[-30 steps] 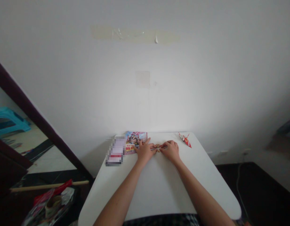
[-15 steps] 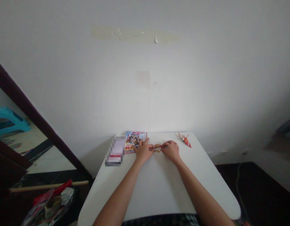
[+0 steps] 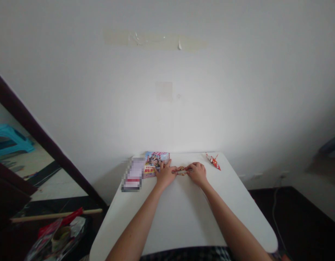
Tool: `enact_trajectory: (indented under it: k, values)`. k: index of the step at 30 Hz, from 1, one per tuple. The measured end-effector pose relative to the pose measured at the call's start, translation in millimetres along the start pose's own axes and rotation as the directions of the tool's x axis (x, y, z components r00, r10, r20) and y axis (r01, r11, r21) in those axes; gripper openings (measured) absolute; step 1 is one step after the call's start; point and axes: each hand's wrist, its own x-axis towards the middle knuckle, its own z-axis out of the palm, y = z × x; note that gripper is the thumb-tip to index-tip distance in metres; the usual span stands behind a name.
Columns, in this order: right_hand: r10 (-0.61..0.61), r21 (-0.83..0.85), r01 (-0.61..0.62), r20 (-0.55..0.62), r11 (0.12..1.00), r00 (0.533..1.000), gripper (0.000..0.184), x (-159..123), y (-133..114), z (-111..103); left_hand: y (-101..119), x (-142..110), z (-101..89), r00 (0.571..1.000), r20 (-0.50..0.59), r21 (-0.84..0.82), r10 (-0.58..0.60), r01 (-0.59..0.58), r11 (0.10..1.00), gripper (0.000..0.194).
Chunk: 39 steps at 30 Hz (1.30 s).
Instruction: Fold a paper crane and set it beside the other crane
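At lower center, the left hand point(image 3: 166, 175) and right hand point(image 3: 197, 173) grip a small patterned paper piece point(image 3: 182, 170). The left overlaps a printed leaflet point(image 3: 154, 162); right of both, a red-white folded paper point(image 3: 213, 161) lies nearby.

The paper point(image 3: 182, 171) is small and folded, patterned red and gold with a paler part; its finer creases are too small to tell. It lies crosswise toward the bench's point(image 3: 183, 217) twelve o'clock, left fingers point(image 3: 174, 169) at its nine, right fingers point(image 3: 190, 168) at its three.
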Motion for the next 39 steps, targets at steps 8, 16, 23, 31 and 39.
enact_trajectory:
  k: [8,16,23,31,39]
  values:
    - [-0.004,0.029,0.005,-0.038,1.0,0.999,0.018,-3,-3,2,2,-2,2.4,0.999,-0.035,0.011,0.005,-0.005,1.0,0.027]
    - [-0.093,0.043,0.098,-0.104,0.994,0.99,0.019,-11,0,2,-4,-7,10.7,0.986,-0.162,0.03,0.043,-0.038,0.999,0.036]
    - [-0.133,0.097,0.15,-0.166,0.984,0.977,0.031,-5,13,0,0,-10,7.4,0.975,-0.215,-0.01,0.052,-0.056,0.998,0.023]
    - [-0.19,0.098,0.207,-0.164,0.973,0.968,0.028,3,22,4,4,-15,1.9,0.954,-0.269,-0.02,0.135,-0.146,0.989,0.024]
    - [-0.203,0.224,0.26,-0.248,0.939,0.947,0.028,7,30,7,2,-13,3.8,0.941,-0.313,-0.037,0.132,-0.151,0.988,0.034]
